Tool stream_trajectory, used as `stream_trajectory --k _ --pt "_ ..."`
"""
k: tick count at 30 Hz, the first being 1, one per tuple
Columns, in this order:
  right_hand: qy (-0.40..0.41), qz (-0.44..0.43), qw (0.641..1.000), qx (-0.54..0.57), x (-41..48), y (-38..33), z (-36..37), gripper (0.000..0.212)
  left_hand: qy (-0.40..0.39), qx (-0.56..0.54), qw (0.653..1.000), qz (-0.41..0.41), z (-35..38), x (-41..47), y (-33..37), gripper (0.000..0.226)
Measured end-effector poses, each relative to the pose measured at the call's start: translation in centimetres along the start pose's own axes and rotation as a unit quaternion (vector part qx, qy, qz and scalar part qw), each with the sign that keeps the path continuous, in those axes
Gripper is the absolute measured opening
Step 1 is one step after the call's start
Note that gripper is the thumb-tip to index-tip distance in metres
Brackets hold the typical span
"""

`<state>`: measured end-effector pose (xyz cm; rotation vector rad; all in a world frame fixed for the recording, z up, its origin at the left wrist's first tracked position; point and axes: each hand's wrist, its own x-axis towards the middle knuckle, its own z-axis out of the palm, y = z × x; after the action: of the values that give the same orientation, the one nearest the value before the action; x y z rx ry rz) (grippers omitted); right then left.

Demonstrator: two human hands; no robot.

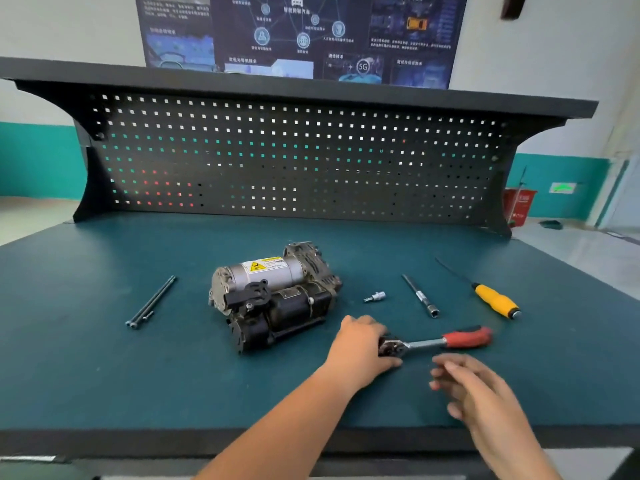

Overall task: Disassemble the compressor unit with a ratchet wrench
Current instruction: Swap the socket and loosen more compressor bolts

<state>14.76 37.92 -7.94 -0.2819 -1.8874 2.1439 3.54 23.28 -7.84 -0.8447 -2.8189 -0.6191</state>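
Reaching in nearest the table's front edge, my right hand (474, 386) hovers blurred with fingers spread, holding nothing, just short of the ratchet wrench (436, 342). My left hand (363, 344) is clamped over the wrench's metal head, pinning it to the green table (104, 375); the red handle (467, 337) sticks out to the right, free to be taken. I judge the wrench stiff and fairly heavy at the head, so the ribbed red grip is the place for the right hand.

Just beyond the left hand sits the compressor unit (273, 296), near the middle of the table. It looks dense and heavy, metal and black housing, unlikely to slide, best steadied by its silver cylinder.

To its right lie a small socket bit (375, 296), an extension bar (420, 296) and a yellow-handled screwdriver (495, 299). To its left lie two long bolts (150, 302). Farthest back stands the pegboard (294, 157).
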Motion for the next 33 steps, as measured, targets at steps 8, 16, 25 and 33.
stream_trajectory --k 8,16,25,33 --pt "-0.091 0.228 0.898 0.365 -3.2 0.6 2.1 0.083 -0.009 -0.068 0.997 0.031 -2.2 -1.5 -0.2 0.037" --pt "-0.039 0.204 0.908 0.364 -2.1 -0.3 6.4 0.034 0.035 -0.464 0.876 -0.125 -4.7 -6.4 -0.4 0.012" --pt "-0.192 -0.053 0.977 0.082 -3.0 0.1 11.5 0.038 0.125 -0.603 0.780 -0.112 -7.7 -10.9 -1.1 0.027" --pt "-0.165 -0.150 0.972 0.074 -2.7 -0.7 14.9 0.026 0.149 -0.603 0.778 -0.090 -9.3 -11.9 -3.5 0.029"
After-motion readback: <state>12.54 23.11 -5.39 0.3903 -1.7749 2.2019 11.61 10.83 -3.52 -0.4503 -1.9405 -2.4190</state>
